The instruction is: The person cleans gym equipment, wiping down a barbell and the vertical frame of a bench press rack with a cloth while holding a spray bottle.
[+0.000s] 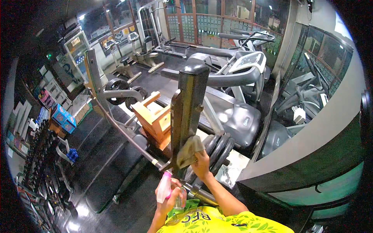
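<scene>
My left hand [175, 195] is wrapped round a spray bottle [164, 187] with a white and pink spray head, just in front of my yellow shirt. My right hand [201, 166] grips a brownish cloth [189, 153] and presses it against the lower part of a black rack upright [191, 99]. A barbell [134, 143] runs diagonally past the foot of this upright, close to both hands. The far upright [94, 75] stands beyond, near the bar's other end. Part of the bottle's body is hidden by my left fingers.
Behind the upright are a wooden box [157, 118] and a treadmill [239, 110]. Black weight plates [219, 149] sit right of my right hand. A padded bench [116, 171] lies left of the bar, with a dumbbell rack [37, 163] further left. A mirror [307, 93] lines the right wall.
</scene>
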